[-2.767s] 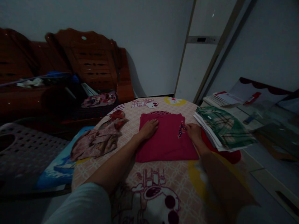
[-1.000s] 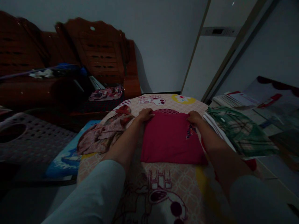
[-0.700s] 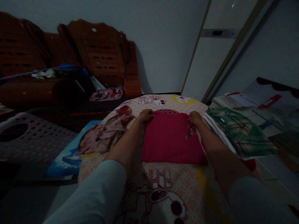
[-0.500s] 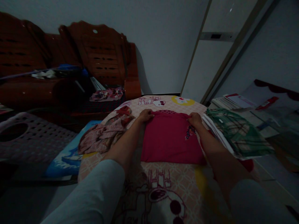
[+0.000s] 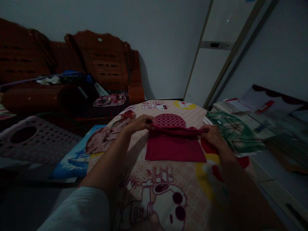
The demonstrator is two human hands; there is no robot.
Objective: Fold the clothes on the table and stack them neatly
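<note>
Hardly anything can be read for certain – the light is dim and the marks are small. On the tablecloth (image 5: 187, 173), a printed dog (image 5: 166, 207) in dark glasses wears lettering (image 5: 137, 212) on its chest, with rounded shapes like the letter O, but the full wording is unclear. The green plaid cloth (image 5: 233, 138) carries a small pale tag (image 5: 219, 122), illegible here – as is the dark display (image 5: 214, 45) on the tall white unit (image 5: 209, 67)
</note>
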